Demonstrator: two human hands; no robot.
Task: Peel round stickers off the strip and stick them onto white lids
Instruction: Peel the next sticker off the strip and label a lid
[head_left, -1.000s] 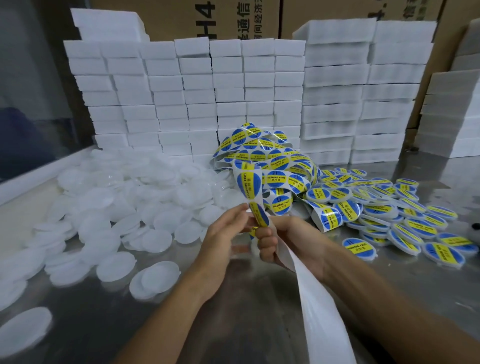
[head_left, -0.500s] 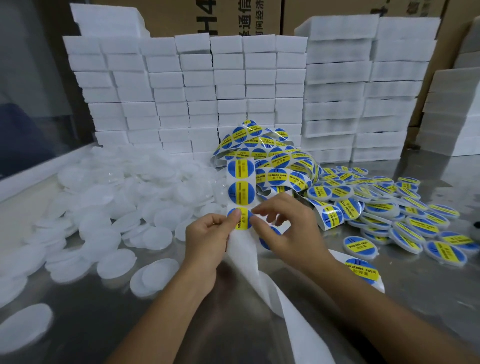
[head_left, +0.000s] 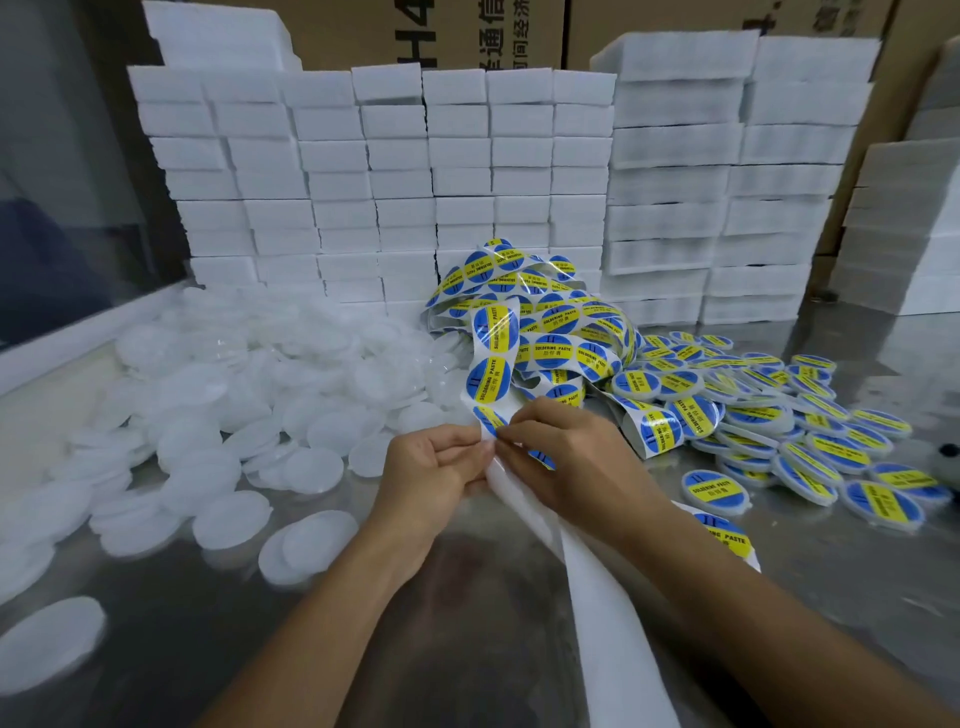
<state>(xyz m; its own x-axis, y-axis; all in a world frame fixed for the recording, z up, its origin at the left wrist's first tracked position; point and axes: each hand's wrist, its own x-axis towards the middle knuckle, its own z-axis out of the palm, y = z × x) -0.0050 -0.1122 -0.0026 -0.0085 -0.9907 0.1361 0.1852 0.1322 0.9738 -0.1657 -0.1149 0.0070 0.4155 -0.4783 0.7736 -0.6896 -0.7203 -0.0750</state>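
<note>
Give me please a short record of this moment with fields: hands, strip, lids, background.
left hand: pinches the strip's edge
right hand: pinches a sticker at the strip
strip: runs from a tangled pile to the hands; bare backing hangs toward the camera
plain lids: heap on the left
stickered lids: heap on the right
table: shiny metal
background: stacked white blocks

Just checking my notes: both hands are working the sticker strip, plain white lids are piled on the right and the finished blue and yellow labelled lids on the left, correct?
Not quite: the sides are swapped. The head view shows the plain white round lids piled on the left and the blue and yellow labelled lids on the right. The left hand and right hand do both pinch the white sticker strip.
</note>
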